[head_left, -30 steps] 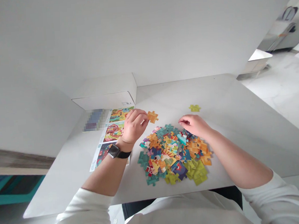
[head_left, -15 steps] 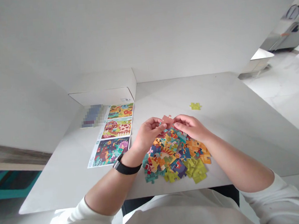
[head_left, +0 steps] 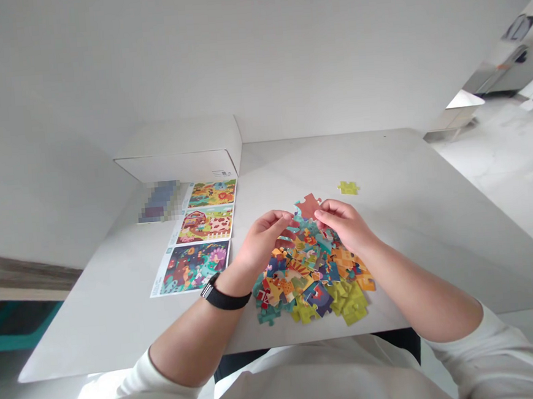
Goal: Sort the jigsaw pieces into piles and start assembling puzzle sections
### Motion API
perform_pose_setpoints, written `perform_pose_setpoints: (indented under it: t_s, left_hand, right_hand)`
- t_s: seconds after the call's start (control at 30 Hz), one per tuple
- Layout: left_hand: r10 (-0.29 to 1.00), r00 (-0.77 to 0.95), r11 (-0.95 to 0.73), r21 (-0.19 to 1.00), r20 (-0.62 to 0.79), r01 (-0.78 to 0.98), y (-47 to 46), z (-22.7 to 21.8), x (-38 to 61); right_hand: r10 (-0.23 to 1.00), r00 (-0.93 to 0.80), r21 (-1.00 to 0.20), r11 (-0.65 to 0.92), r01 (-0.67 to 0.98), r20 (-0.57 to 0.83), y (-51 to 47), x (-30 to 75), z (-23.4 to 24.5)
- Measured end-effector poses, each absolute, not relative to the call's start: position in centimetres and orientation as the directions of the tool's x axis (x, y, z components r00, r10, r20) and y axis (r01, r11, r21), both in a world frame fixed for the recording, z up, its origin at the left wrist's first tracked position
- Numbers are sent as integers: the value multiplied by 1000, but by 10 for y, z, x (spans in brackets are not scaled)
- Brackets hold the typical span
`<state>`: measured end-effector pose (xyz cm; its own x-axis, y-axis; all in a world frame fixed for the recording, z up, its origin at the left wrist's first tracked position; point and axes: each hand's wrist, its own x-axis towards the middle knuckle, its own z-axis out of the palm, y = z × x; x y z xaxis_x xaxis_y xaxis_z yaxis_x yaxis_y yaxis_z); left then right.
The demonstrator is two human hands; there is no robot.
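A heap of several colourful puzzle pieces [head_left: 314,275] lies on the white table [head_left: 410,213] in front of me. Just above its far edge, both hands meet at a single reddish-brown puzzle piece [head_left: 308,205]. My right hand [head_left: 346,223] pinches the piece's right side between thumb and fingers. My left hand [head_left: 264,238], with a black watch on the wrist, has its fingers curled and its fingertips on the piece's left edge. One yellow-green piece [head_left: 348,187] lies apart, beyond the heap.
A picture sheet [head_left: 198,237] with three puzzle images lies left of the heap. Behind it a white box [head_left: 182,149] stands against the wall. The table's near edge runs just in front of my body.
My left hand came right from over the picture sheet, where it held an orange piece, to meet my right hand. Both now hold a reddish-brown piece, lifted slightly since half a second ago.
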<state>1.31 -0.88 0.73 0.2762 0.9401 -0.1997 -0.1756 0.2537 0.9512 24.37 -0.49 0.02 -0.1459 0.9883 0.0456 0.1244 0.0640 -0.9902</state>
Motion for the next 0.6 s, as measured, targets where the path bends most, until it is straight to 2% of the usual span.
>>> perform_pose_setpoints:
  t_s: [0.27, 0.43, 0.6]
  left_hand:
    - [945, 283, 224, 957, -167, -183, -12, 9, 17]
    - [959, 248, 182, 968, -136, -174, -11, 9, 16]
    - [962, 237, 173, 974, -135, -148, -10, 10, 15]
  right_hand:
    - [978, -203, -981, 82, 177, 45, -8, 240, -3]
    - [977, -189, -985, 120, 125, 96, -8, 240, -3]
    - [984, -170, -987, 75, 144, 50, -9, 240, 4]
